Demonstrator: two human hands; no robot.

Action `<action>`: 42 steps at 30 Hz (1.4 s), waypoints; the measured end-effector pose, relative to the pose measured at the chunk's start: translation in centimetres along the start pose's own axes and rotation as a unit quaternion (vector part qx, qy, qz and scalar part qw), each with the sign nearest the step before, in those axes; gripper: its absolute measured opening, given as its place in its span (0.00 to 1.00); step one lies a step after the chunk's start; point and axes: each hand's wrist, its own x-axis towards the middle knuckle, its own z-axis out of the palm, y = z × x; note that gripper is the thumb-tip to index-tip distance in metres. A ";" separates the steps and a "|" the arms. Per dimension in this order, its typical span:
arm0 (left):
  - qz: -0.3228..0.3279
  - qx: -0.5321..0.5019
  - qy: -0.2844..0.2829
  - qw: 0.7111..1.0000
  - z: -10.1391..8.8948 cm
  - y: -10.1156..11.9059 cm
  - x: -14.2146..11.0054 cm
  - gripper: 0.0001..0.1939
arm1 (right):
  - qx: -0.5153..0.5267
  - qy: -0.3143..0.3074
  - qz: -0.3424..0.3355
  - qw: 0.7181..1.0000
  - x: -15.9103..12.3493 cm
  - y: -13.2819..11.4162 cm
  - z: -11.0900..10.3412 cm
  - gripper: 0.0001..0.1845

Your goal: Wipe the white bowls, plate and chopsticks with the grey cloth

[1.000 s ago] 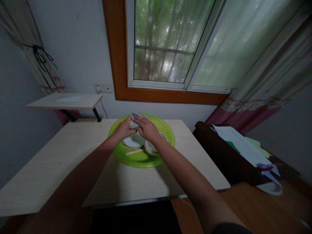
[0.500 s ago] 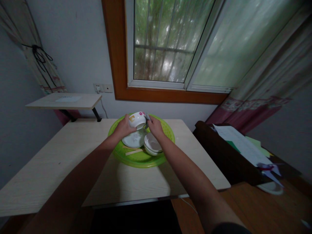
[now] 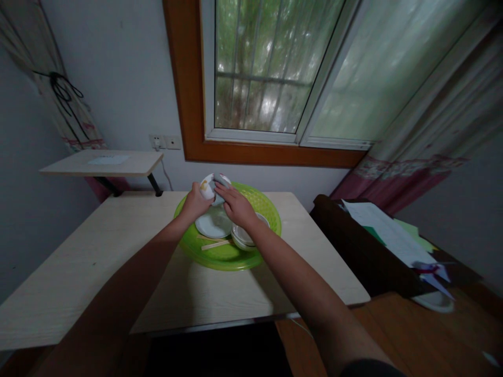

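Observation:
My left hand (image 3: 195,202) grips a small white bowl (image 3: 207,186) with coloured marks, tilted on its side above the far part of a green plastic basin (image 3: 267,209). My right hand (image 3: 236,205) presses a grey-blue cloth (image 3: 220,184) into the bowl, fingers closed on it. Inside the basin lie a white plate (image 3: 214,226), a stack of white bowls (image 3: 242,238) under my right wrist, and wooden chopsticks (image 3: 214,243).
The basin sits on a pale wooden table (image 3: 98,262) below a window (image 3: 259,68). A small raised shelf (image 3: 102,163) stands at the left. A dark cabinet (image 3: 361,251) with papers (image 3: 387,230) is at the right, curtains behind it.
Half a second ago the bowl was held upright with my right hand at its rim. Now it is tipped on its side and my right hand with the cloth covers its opening again.

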 end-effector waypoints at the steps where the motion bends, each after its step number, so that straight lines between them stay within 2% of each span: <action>1: -0.013 -0.002 0.009 1.000 -0.1 0.1 0.1 0.26 | 0.006 0.015 0.024 1.000 -0.1 0.5 0.0 0.36; 4: -0.035 -0.004 0.018 0.999 -0.3 0.2 0.2 0.30 | 0.021 0.054 0.121 0.991 -0.3 2.0 0.0 0.34; 6: -0.036 -0.005 0.016 0.999 -0.3 0.2 0.2 0.30 | 0.024 0.054 0.176 0.983 -0.5 2.7 0.0 0.30; 10: -0.020 0.002 0.005 1.000 -0.3 0.2 0.0 0.30 | 0.028 0.057 0.213 0.975 -0.6 3.1 0.0 0.27; 13: -0.004 0.017 -0.005 1.000 -0.1 0.4 -0.3 0.31 | 0.026 0.066 0.173 0.982 -0.5 2.7 -0.2 0.30; 17: 0.034 0.055 -0.035 0.997 0.2 0.3 -0.7 0.30 | 0.021 0.035 0.062 0.997 -0.2 1.6 -0.4 0.35; 20: 0.097 0.072 -0.071 0.990 0.5 -0.3 -0.9 0.30 | 0.018 -0.004 -0.018 1.000 0.0 0.5 -0.4 0.33; 23: 0.135 0.087 -0.083 0.984 0.6 -0.6 -1.0 0.30 | 0.021 -0.017 -0.043 0.999 0.1 0.0 -0.4 0.31; 25: 0.125 0.099 -0.072 0.985 0.6 -0.4 -1.1 0.30 | 0.028 -0.001 -0.016 0.999 0.1 0.2 -0.3 0.31; 28: 0.102 0.113 -0.067 0.986 0.4 0.2 -1.3 0.31 | 0.048 0.045 0.058 0.996 0.1 1.2 -0.4 0.29; 32: 0.099 0.112 -0.058 0.987 0.0 1.0 -1.6 0.30 | 0.078 0.093 0.195 0.973 -0.2 3.0 -0.5 0.21; 34: 0.097 0.098 -0.041 0.990 -0.1 1.1 -1.6 0.30 | 0.081 0.097 0.247 0.961 -0.4 3.6 -0.5 0.21; 38: 0.087 0.079 -0.031 0.993 -0.2 1.2 -1.5 0.32 | 0.069 0.104 0.260 0.958 -0.6 4.0 -0.4 0.23; 42: 0.097 0.093 -0.050 0.990 -0.2 1.1 -1.5 0.32 | 0.050 0.094 0.205 0.973 -0.4 3.0 -0.8 0.24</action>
